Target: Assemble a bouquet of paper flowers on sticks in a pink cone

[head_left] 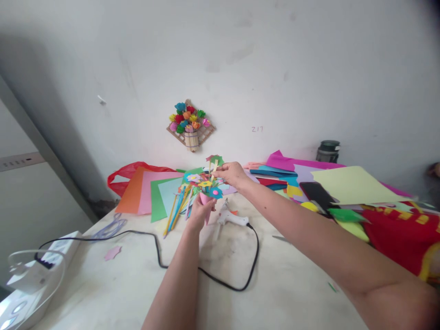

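Note:
My left hand [201,211] is closed around a small pink paper cone [205,200] that holds a bunch of paper flowers [204,182] on sticks. My right hand [232,173] pinches a thin pale stick with a green paper flower [215,161] at the top of that bunch. Both hands are raised a little above the table, at its far middle. A white glue gun [231,218] lies on the table just under the hands, its black cord [206,274] looping toward me.
Coloured paper sheets [151,190] and several coloured sticks [176,208] lie behind the hands. More sheets, a black phone [316,193] and red cloth [402,233] fill the right side. A white power strip [41,266] sits front left. A flower decoration [190,123] hangs on the wall.

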